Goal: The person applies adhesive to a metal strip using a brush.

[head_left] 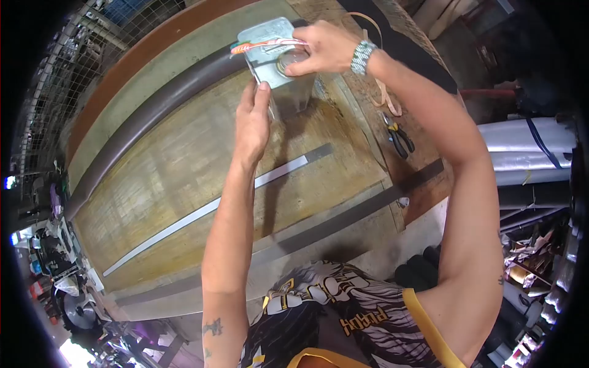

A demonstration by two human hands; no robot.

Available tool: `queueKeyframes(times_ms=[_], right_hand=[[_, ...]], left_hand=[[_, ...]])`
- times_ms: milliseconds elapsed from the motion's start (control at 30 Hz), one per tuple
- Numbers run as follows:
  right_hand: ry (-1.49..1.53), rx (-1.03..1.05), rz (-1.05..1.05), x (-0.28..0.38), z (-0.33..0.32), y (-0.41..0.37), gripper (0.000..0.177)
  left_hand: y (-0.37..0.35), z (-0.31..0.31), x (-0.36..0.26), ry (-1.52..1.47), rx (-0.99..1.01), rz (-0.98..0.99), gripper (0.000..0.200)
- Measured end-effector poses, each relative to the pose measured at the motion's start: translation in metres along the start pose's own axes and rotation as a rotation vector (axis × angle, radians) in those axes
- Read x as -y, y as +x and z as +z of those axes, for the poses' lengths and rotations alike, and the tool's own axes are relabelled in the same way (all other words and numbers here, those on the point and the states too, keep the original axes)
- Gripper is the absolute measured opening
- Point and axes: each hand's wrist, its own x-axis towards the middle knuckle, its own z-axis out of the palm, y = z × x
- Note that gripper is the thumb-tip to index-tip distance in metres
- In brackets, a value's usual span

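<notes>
A rectangular metal tin (267,29) stands at the far end of the worn wooden board, its top tilted toward me. My left hand (253,122) grips the tin's near edge, thumb on top and fingers down the side. Across the top lies an orange and white toothbrush (251,46), one end running under the fingers of my right hand (328,49). That hand is closed, with its thumb on the round cap (293,57) in the tin's top. A narrow light-grey strip (178,230) with a dark end lies lengthwise on the board, below the tin.
Pliers (399,136) with yellow and black handles lie right of the board, near a tan strap (383,95). A dark roll (153,116) runs along the board's far side. Silvery rolls (521,147) are stacked at right. A round blade (80,308) shows at lower left.
</notes>
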Motion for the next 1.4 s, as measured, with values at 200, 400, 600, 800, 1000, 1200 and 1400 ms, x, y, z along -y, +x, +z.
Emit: queueKeyframes(times_ms=[200,400,600,800,1000,1200,1400], right_hand=[[0.091,-0.068,-0.014,-0.005,0.006,-0.004,0.057],[0.13,-0.159,-0.12,0.008,-0.017,-0.01,0.046],[0.295,-0.659,0.031,-0.019,-0.041,-0.019,0.033],[0.491,-0.695,0.483,-0.013,-0.076,-0.116,0.031],[0.341,-0.195,0.834,0.022,0.101,-0.256,0.04],[0.313,-0.19,1.059,0.049,0.138,-0.274,0.056],[0.269,-0.225,1.111,0.058,0.136,-0.276,0.083]], left_hand=[[0.003,0.002,0.001,0.052,-0.016,-0.016,0.077],[0.004,-0.001,-0.005,0.058,0.005,-0.034,0.073],[0.003,-0.001,-0.011,0.079,-0.004,-0.042,0.083],[-0.021,-0.007,-0.017,-0.026,0.052,-0.218,0.102],[-0.018,-0.054,0.023,-0.014,-0.018,-0.364,0.103],[0.074,-0.079,-0.047,0.271,-0.113,-0.03,0.093],[0.117,-0.051,-0.102,0.314,-0.111,0.03,0.089]])
